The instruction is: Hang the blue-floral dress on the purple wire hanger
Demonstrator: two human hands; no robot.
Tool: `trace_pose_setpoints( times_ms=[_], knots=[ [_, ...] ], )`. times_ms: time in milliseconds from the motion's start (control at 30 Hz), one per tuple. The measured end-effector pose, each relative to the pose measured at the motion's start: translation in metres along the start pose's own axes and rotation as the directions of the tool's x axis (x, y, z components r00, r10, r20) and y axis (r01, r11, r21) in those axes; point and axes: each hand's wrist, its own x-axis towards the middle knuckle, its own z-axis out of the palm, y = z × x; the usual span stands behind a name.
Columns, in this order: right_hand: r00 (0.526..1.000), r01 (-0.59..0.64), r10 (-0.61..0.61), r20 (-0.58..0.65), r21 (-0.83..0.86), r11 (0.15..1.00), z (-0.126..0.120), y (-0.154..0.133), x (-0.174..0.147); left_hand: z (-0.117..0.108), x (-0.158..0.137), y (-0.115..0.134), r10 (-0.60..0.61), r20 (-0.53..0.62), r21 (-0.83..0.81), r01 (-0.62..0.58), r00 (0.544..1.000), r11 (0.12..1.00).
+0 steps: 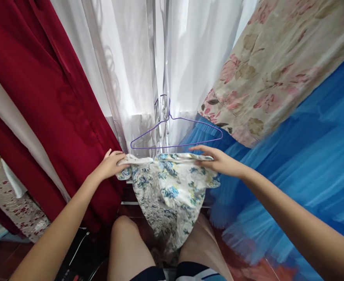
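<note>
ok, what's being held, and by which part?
The blue-flowered garment, by opposite ends of its upper edge: left hand at one, right hand at the other.

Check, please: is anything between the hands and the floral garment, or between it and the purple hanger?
Nothing visible: the left hand and right hand hold the floral garment by its upper edge; the purple clothes hanger is just beyond.

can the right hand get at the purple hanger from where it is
Probably yes: the right hand is close below the purple hanger in the view, with nothing visible between them, though it's holding an edge of the floral garment.
</note>
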Motion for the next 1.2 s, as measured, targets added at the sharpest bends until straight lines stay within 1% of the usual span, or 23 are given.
trace_pose_setpoints(
  times_ms=[67,100,167,200,233,300,333,400,433,467,500,533,600,633,667,733,800,900,967,1033,1100,1133,1200],
  knots=[
    [0.992,0.023,-0.034,-0.119,-0.094,0.995,0.004,0.001,0.015,-0.012,0.018,-0.002,-0.056,-0.103,-0.097,0.046,0.993,0.994],
    [0.982,0.027,-0.05,-0.182,-0.131,0.991,0.005,0.0,0.02,-0.016,0.027,0.0,-0.072,-0.156,-0.177,0.044,0.985,0.983],
    [0.946,0.027,-0.078,-0.314,-0.162,0.986,0.001,-0.001,0.026,-0.02,0.043,0.006,-0.085,-0.232,-0.36,-0.005,0.969,0.933],
    [0.923,0.014,-0.073,-0.377,-0.158,0.987,-0.003,0.001,0.028,-0.022,0.049,0.011,-0.082,-0.239,-0.451,-0.036,0.967,0.892],
    [0.9,-0.019,-0.048,-0.433,-0.149,0.989,-0.009,0.003,0.029,-0.022,0.053,0.016,-0.078,-0.222,-0.536,-0.055,0.972,0.842],
    [0.862,-0.125,0.042,-0.505,-0.132,0.983,-0.023,0.013,0.031,-0.022,0.057,0.026,-0.076,-0.123,-0.681,-0.028,0.989,0.732],
    [0.861,-0.182,0.09,-0.501,-0.137,0.974,-0.03,0.019,0.032,-0.022,0.058,0.031,-0.08,-0.055,-0.738,0.014,0.995,0.675],
    [0.904,-0.257,0.157,-0.397,-0.211,0.943,-0.042,0.031,0.035,-0.02,0.056,0.041,-0.087,0.069,-0.813,0.107,0.994,0.572],
    [0.93,-0.264,0.171,-0.324,-0.266,0.927,-0.046,0.035,0.036,-0.019,0.055,0.045,-0.088,0.11,-0.841,0.14,0.99,0.523],
    [0.944,-0.262,0.176,-0.277,-0.313,0.913,-0.049,0.039,0.036,-0.018,0.054,0.048,-0.087,0.134,-0.867,0.159,0.987,0.472],
    [0.945,-0.267,0.178,-0.273,-0.339,0.902,-0.05,0.042,0.036,-0.017,0.052,0.051,-0.087,0.143,-0.892,0.167,0.986,0.419],
    [0.934,-0.283,0.178,-0.309,-0.336,0.899,-0.051,0.044,0.036,-0.016,0.052,0.053,-0.09,0.143,-0.915,0.166,0.986,0.367],
    [0.886,-0.317,0.186,-0.424,-0.263,0.911,-0.053,0.047,0.035,-0.014,0.051,0.056,-0.099,0.126,-0.95,0.149,0.987,0.274],
    [0.87,-0.315,0.185,-0.457,-0.225,0.922,-0.054,0.049,0.037,-0.013,0.052,0.057,-0.101,0.114,-0.963,0.136,0.988,0.235],
    [0.868,-0.295,0.173,-0.466,-0.202,0.934,-0.055,0.051,0.039,-0.012,0.052,0.058,-0.104,0.1,-0.972,0.119,0.99,0.201],
    [0.893,-0.224,0.118,-0.435,-0.2,0.954,-0.059,0.055,0.047,-0.012,0.052,0.06,-0.102,0.078,-0.984,0.093,0.992,0.153],
    [0.916,-0.185,0.087,-0.391,-0.221,0.958,-0.062,0.059,0.058,-0.012,0.052,0.063,-0.109,0.073,-0.987,0.087,0.991,0.134],
    [0.937,-0.226,0.137,-0.322,-0.259,0.939,-0.066,0.058,0.069,-0.016,0.049,0.064,-0.166,0.06,-0.99,0.08,0.984,0.118],
    [0.953,-0.233,0.166,-0.253,-0.264,0.936,-0.072,0.052,0.07,-0.019,0.05,0.064,-0.229,0.022,-0.996,0.041,0.973,0.079],
    [0.977,-0.184,0.156,-0.147,-0.199,0.963,-0.081,0.044,0.064,-0.022,0.053,0.062,-0.288,-0.025,-1.0,-0.021,0.957,0.019],
    [0.99,-0.138,0.135,-0.043,-0.062,0.989,-0.094,0.037,0.053,-0.025,0.058,0.06,-0.332,-0.051,-0.996,-0.071,0.942,-0.049],
    [0.99,-0.142,0.142,-0.002,0.022,0.99,-0.1,0.036,0.048,-0.025,0.061,0.06,-0.345,-0.044,-0.993,-0.078,0.937,-0.084],
    [0.976,-0.218,0.209,0.069,0.195,0.956,-0.109,0.037,0.037,-0.025,0.068,0.06,-0.374,-0.002,-0.986,-0.064,0.927,-0.152]
  ],
)
